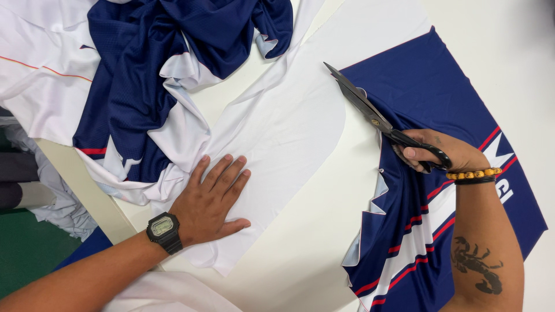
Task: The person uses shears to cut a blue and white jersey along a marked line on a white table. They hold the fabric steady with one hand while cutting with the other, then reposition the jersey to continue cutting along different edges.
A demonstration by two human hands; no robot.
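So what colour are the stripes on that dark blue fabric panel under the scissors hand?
Red and white stripes, clearest in the head view.

Dark metal scissors (370, 112), dull-sheened blades, glossy black handle loops in the right hand (445, 153). Smooth, matt white cloth (283, 133) under the flat left hand (211, 202). Navy panel (428, 190) at right: smooth knit with a slight sheen, red and white stripes printed in. Far-left heap (156, 75): navy mesh, finely pitted, mixed with soft white fabric. Matt, smooth off-white counter (306, 254). Black plastic watch (163, 230); glossy yellow bead bracelet (474, 173).
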